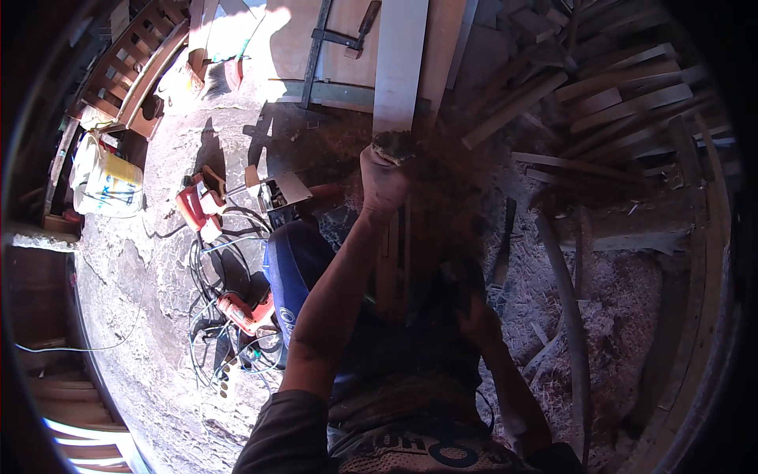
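My left hand (384, 186) is stretched forward, its fingers closed. A dark, rough-looking clump (396, 147) shows at the top of the fist; its kind cannot be told. Just beyond the fist is the near end of a long pale board (399, 71). Under my left wrist, narrow strips of wood (392, 272) stand between my legs. My right hand (476, 320) is low on the right, deep in shadow beside my lap. Darkness hides its fingers and anything they may hold.
On the floor to the left lie an orange-red power tool (197, 207), a red drill (245, 310) and tangled cables (207, 272). A white bucket (109, 182) stands farther left. A bar clamp (317, 47) lies ahead. Wood offcuts (624, 95) are heaped at the far right.
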A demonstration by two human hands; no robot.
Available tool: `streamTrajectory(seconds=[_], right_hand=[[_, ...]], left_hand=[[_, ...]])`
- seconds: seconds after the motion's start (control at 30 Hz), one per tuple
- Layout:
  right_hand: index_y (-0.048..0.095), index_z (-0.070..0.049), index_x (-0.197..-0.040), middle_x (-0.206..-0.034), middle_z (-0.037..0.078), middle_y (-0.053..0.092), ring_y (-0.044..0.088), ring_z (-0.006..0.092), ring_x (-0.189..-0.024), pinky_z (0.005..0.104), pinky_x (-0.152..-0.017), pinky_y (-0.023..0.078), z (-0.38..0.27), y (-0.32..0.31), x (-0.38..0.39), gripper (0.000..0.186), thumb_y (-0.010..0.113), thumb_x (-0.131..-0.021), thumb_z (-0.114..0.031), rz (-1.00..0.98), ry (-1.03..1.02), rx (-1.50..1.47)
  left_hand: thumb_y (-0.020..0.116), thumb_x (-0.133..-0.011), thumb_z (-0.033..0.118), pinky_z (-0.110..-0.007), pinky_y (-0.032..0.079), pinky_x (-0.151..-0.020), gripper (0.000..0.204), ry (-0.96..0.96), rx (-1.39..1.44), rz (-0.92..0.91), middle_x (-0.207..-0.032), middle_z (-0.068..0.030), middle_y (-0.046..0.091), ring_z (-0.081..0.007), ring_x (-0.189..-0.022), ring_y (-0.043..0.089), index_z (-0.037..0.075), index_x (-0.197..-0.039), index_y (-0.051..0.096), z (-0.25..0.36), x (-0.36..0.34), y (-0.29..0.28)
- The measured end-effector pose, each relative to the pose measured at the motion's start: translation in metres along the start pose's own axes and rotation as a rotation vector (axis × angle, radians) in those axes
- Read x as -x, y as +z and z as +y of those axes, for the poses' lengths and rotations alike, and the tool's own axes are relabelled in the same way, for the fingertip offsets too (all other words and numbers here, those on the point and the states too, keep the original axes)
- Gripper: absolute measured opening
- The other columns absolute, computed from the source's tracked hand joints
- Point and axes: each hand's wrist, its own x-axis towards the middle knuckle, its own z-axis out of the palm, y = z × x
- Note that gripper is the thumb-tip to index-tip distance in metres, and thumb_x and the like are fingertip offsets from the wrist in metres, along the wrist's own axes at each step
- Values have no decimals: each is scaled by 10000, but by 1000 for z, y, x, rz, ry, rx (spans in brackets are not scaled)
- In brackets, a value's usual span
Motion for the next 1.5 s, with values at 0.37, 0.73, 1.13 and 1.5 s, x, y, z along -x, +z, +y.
streamTrajectory(seconds=[0.37, 0.73, 1.13, 1.5], right_hand=[[467, -61, -1370, -943, 293, 694, 663, 510, -889, 590, -767, 538, 11, 2, -3, 596, 687, -876, -312, 25, -26, -90], [443, -48, -1464, -918, 109, 644, 651, 199, -836, 346, -771, 538, -142, -159, -34, 663, 731, -878, -167, 170, -361, -274], [431, -37, -1347, -842, 258, 647, 664, 474, -829, 555, -706, 503, -191, -179, -90, 505, 634, -889, -102, 307, -765, 179], [605, -31, -1096, -604, 36, 533, 570, 76, -559, 263, -508, 461, -316, -336, -28, 158, 636, -945, -66, 834, -1013, -324]], left_hand=[[744, -831, 60, -243, 495, -626, 72, 84, -76, -50, -817, 18, 696, -60, -724, 613, 19, -887, 728, -14, 10, 1], [702, -827, 65, -252, 502, -634, 67, 56, -15, -15, -805, 16, 699, -73, -722, 624, 10, -863, 715, -29, 4, 3], [724, -806, 45, -268, 540, -729, 158, 274, 29, 14, -874, 3, 714, -92, -791, 658, 17, -961, 736, -28, 4, 8], [755, -836, 82, -255, 472, -634, 77, 38, -116, 72, -805, 38, 673, -51, -726, 579, 34, -846, 695, -51, -6, 13]])
